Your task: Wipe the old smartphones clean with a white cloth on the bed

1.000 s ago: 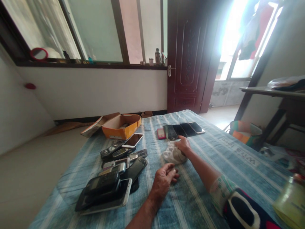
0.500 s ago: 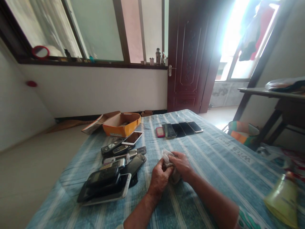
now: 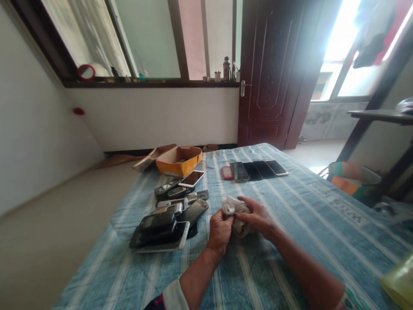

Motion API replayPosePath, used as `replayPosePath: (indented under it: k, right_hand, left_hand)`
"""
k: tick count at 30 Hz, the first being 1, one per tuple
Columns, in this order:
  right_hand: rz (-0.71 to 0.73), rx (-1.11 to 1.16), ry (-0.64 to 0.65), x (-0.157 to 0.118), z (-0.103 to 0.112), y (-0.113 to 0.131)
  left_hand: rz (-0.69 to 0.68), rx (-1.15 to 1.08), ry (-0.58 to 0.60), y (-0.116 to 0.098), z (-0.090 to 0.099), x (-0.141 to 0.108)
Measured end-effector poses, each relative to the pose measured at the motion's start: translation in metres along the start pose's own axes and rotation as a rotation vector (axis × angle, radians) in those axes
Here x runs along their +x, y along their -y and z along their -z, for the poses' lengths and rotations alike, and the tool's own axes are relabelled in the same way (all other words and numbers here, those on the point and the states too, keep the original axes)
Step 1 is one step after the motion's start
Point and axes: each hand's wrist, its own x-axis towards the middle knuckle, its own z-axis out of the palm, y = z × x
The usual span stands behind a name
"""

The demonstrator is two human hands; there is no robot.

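A crumpled whitish cloth bundle (image 3: 241,228), with a pale, plastic-like top, lies on the striped blue tablecloth (image 3: 206,275). My left hand (image 3: 220,232) grips its left side, fingers closed on it. Over its right side is my right hand (image 3: 258,217), with thumb and fingers bent round the bundle. Whether anything is inside cannot be seen. Left of my hands lies a loose pile of several old phones (image 3: 158,221), some overlapping. Beyond my hands, several dark phones (image 3: 254,171) lie in a row beside a small pink device (image 3: 227,173).
An open orange box (image 3: 180,165) stands at the table's far left, behind a white phone (image 3: 192,178). A yellow translucent object (image 3: 400,280) is at the lower right edge. A dark red door (image 3: 274,73) is beyond the table.
The view has turned left, so things appear further right. My right hand has loosened somewhat, its fingers more spread over the bundle, and more of the bundle shows.
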Motion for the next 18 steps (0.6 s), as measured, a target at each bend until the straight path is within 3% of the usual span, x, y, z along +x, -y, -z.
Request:
replayPosePath:
  k: [3,6,13,18]
  right_hand:
    - [-0.040,0.146,0.180,-0.0038,0.0050,0.0027]
    - [-0.009,0.134,0.273,-0.0061,0.0067,0.0050]
    - [0.026,-0.055,0.201,-0.0053,0.0039,0.0075]
    - [-0.011,-0.097,0.154,-0.0050,0.0023,0.0078]
  left_hand:
    - [0.010,-0.002,-0.021,0.0012,0.0004,-0.0003]
    - [0.005,-0.025,-0.005,0.0003,0.0002,-0.0008]
    - [-0.016,-0.019,0.056,-0.0030,0.0004,-0.0024]
    - [0.022,-0.005,-0.029,-0.0002,0.0019,0.0011]
